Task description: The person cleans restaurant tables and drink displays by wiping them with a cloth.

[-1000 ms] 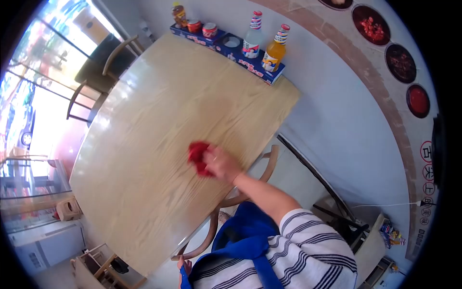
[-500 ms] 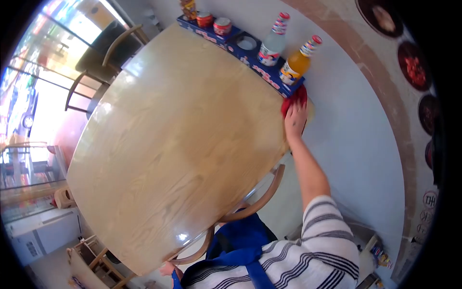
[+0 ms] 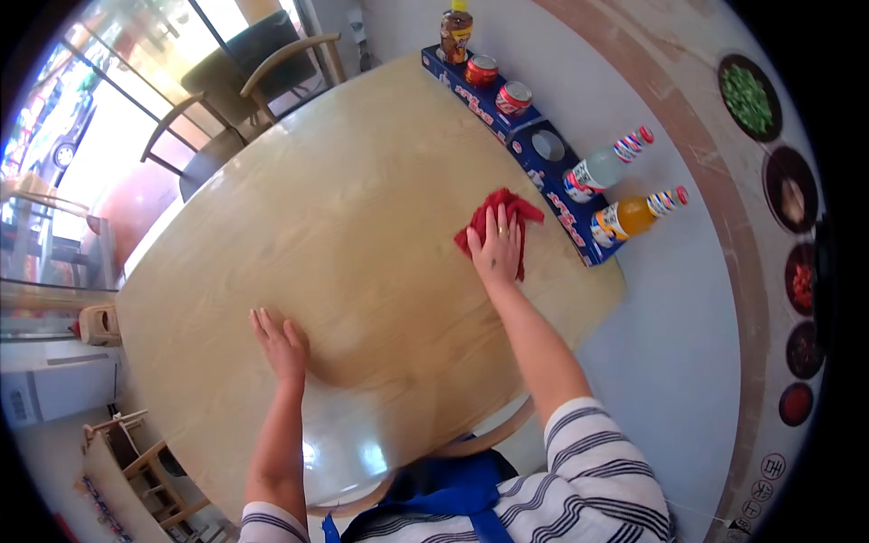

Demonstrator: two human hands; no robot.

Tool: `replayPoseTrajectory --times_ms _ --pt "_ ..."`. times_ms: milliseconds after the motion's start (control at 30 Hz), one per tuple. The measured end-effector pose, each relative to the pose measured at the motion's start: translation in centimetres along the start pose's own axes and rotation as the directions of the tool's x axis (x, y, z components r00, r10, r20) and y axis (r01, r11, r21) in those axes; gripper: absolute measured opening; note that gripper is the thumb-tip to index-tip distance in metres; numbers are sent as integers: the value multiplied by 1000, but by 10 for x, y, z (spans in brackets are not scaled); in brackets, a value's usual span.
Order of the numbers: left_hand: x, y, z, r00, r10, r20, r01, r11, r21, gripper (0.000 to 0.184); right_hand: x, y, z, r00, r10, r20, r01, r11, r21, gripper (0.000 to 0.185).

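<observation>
My right hand [image 3: 498, 244] presses a crumpled red cloth [image 3: 478, 217] against the wooden tabletop [image 3: 389, 208], its fingers laid over the fabric. Part of the cloth is hidden under the palm. Just right of it runs a blue display box [image 3: 566, 210] along the table's edge. My left hand [image 3: 282, 346] is at the table's lower left, fingers spread and holding nothing. Whether its palm rests on the wood I cannot tell.
In the box stand a yellow-capped bottle [image 3: 456, 34], two red cans [image 3: 514, 100], a clear bottle [image 3: 597, 170] and an orange drink bottle [image 3: 634, 215]. Wooden chairs [image 3: 195, 136] stand beyond the table; another chair's curved back [image 3: 489, 439] is before me.
My right hand has brought the cloth from the table's corner by the box leftward onto the tabletop. My left hand has come from the near edge up over the table.
</observation>
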State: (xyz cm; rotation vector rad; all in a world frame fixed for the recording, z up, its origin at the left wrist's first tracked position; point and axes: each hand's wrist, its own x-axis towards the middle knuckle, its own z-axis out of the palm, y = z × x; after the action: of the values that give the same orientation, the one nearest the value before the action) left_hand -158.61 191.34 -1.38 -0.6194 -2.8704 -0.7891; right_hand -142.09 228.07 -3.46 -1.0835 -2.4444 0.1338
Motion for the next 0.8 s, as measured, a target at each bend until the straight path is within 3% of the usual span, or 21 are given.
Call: replayPoseTrajectory --times_ms 67,133,233,400,500,567,667,800 --pt "17 -5 19 999 -41 1 41 998 49 54 53 7 24 992 -127 -14 128 992 19 55" --pt "9 -1 30 999 14 -38 1 933 359 55 103 10 46 958 -288 -4 288 956 59 53" --pt "11 8 25 999 -48 0 45 946 322 55 175 -6 78 903 -428 27 422 898 123 50" --pt "14 19 18 992 -122 41 104 946 306 58 293 -38 154 902 -427 61 424 904 56 49" --pt "14 17 19 984 -168 64 140 940 311 60 345 -62 193 958 -251 138 233 963 132 50" --pt "13 16 19 983 -156 97 121 946 299 60 351 -99 207 990 -141 -27 140 989 -56 46" --pt "14 17 18 981 -172 94 136 943 303 60 348 -176 208 968 -223 118 238 962 -131 37" --pt "13 20 20 984 -165 67 137 943 302 59 283 -324 182 834 -437 337 374 897 236 15"
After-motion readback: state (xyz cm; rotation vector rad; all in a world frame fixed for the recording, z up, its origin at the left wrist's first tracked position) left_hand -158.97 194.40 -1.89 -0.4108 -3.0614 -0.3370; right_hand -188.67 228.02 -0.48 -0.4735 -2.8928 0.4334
